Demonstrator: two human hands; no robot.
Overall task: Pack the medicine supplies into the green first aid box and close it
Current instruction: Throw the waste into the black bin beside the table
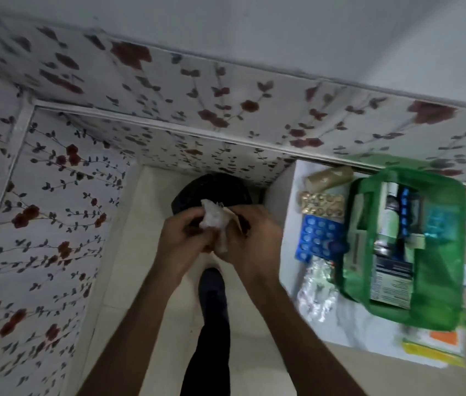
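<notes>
My left hand and my right hand meet in the middle of the view, both closed on a crumpled white wrapper held over a black bin on the floor. Off to the right, the green first aid box lies open on a white counter, with bottles and tubes inside it. Beside the box on its left lie a blue blister pack, a gold blister pack, a beige bandage roll and silver foil strips.
Floral-patterned panels close in the left and the back. A pale tiled floor lies below, with my dark shoe and trouser leg on it. Yellow and orange packets lie at the counter's near edge.
</notes>
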